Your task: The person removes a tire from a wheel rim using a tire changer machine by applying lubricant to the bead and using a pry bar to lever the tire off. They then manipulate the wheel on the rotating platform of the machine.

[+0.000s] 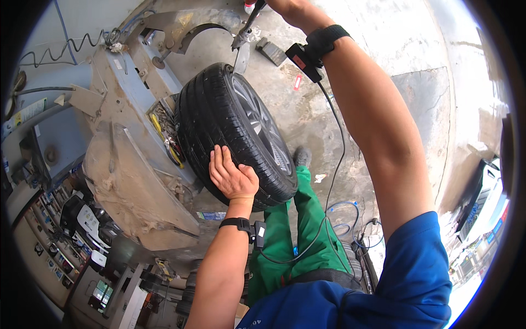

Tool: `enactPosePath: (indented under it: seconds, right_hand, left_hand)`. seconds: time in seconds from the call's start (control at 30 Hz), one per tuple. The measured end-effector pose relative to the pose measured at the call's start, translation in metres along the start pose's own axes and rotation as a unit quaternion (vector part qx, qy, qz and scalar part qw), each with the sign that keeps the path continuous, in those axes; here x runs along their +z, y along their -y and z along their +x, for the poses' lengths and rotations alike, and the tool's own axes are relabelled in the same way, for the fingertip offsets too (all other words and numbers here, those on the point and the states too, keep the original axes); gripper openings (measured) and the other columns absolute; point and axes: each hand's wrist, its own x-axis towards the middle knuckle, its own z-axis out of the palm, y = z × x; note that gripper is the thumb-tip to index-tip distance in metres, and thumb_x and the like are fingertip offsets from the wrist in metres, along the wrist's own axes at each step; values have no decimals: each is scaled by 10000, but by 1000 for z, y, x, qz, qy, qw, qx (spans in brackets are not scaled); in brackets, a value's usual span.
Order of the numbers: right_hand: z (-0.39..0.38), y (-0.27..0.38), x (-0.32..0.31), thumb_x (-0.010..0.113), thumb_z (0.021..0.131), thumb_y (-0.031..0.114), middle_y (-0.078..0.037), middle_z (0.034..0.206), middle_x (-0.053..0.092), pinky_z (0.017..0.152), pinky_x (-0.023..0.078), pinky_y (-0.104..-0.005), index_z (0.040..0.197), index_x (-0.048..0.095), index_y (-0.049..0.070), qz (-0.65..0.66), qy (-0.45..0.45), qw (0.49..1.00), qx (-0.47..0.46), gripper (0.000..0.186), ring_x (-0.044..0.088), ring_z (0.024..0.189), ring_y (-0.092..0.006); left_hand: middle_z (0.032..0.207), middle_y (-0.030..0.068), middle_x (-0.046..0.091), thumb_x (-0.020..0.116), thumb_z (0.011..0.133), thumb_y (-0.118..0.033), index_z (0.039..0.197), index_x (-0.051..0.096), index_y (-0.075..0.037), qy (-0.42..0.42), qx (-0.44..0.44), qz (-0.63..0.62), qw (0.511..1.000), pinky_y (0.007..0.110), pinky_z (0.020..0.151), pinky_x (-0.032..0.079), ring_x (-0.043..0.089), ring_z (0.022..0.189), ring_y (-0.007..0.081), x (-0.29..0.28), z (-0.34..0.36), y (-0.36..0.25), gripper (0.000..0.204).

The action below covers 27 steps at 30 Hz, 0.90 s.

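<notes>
The left hand (pixel 233 174) lies flat and open, gripping nothing, on the black rubber tyre (pixel 204 118) with a grey spoked metal wheel (pixel 256 126), on edge beside the dusty blue-grey steel machine (pixel 118 74). The right hand (pixel 293 10), cropped above, is beside a black-and-silver metal tool (pixel 241 40); I cannot tell its grip. Should the tool slip at the tyre's edge, it could scratch the wheel.
</notes>
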Motion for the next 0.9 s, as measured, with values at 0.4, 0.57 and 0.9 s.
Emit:
enactPosePath:
  seconds: [0.4,0.57,0.9]
  right_hand:
    - [47,-38,31,517,947,232,-191,747,689,716,527,-436,816,688,-47,-231,-16,959,-164,352,688,737,-323]
    - [-4,-13,5,498,977,295,-183,729,698,673,509,-447,846,698,-63,118,-71,987,84,430,687,702,-319]
    - [22,-23,22,440,966,138,-209,724,663,660,532,-430,768,610,-41,-23,-69,980,-187,316,667,697,-369]
  left_hand:
    - [1488,237,501,457,869,-173,1426,479,47,2,8,7,1000,553,1150,325,466,1377,422,-2,3,-4,599]
    - [1476,232,513,466,863,-198,1400,506,45,-5,13,16,1000,541,1150,343,477,1364,418,-2,5,-3,590]
    - [1491,237,494,470,860,-200,1408,491,49,6,14,15,1000,535,1153,330,456,1384,413,0,6,-4,603]
